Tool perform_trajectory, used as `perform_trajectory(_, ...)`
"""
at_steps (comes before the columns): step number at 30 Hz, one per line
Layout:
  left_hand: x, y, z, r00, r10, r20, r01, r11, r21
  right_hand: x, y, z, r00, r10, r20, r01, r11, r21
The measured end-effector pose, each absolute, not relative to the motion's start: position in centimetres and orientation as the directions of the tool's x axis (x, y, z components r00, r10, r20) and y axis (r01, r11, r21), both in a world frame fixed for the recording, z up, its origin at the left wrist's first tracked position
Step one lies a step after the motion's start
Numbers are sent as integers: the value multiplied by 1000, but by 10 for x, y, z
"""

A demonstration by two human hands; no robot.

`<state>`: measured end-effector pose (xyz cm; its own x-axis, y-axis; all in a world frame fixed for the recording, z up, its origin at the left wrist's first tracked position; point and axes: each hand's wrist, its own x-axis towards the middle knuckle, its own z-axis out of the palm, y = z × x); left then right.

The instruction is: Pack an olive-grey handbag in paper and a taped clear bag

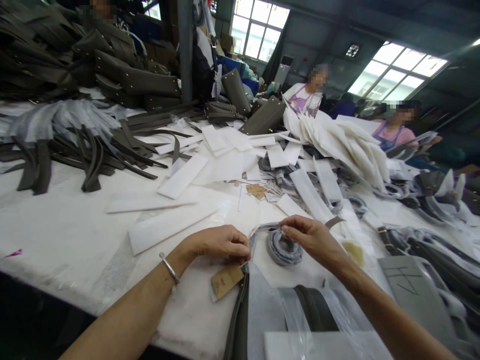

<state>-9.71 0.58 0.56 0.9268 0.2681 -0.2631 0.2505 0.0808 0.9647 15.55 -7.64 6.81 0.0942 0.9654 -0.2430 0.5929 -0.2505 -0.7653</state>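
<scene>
My left hand (227, 242) is closed at the end of a plastic-wrapped strap (255, 239), beside the top corner of a dark handbag (242, 322). A brown paper hang tag (227, 281) dangles on a string just below that hand. With thumb and fingers pinched, my right hand (309, 234) grips the wrapped strap farther along, over its coiled part (280, 255), which lies on the table. White sheeting and clear plastic (288, 305) cover much of the handbag. The exact grip of the left fingertips is partly hidden.
White foam strips (170, 227) and loose paper tags (257, 190) lie across the table (71, 225). Dark straps (92, 160) and bag pieces (138, 80) pile up at the left. A stack of white foam sheets (341, 142) stands right of centre. Two people work beyond it.
</scene>
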Motion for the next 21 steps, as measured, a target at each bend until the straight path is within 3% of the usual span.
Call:
perform_trajectory(4, -97, 9, 1, 903, 325, -280, 277, 55, 959, 183, -86, 55, 33, 988, -154, 807, -117, -579)
perform_trajectory(7, -88, 12, 0, 790, 554, -261, 317, -5, 948, 188, -89, 41, -19, 997, -76, 922, -12, -387)
perform_trajectory(10, -67, 11, 5, 653, 745, -137, 462, -248, 852, 188, -83, 32, 24, 997, -76, 967, -42, -253)
perform_trajectory(14, -34, 4, 10, 683, 731, 8, 589, -557, 586, 182, -76, 25, -15, 998, -66, 968, -2, -249)
perform_trajectory(21, -8, 6, -5, 684, 730, -3, 641, -599, 479, 168, -65, 18, -112, 993, -21, 968, 104, -229)
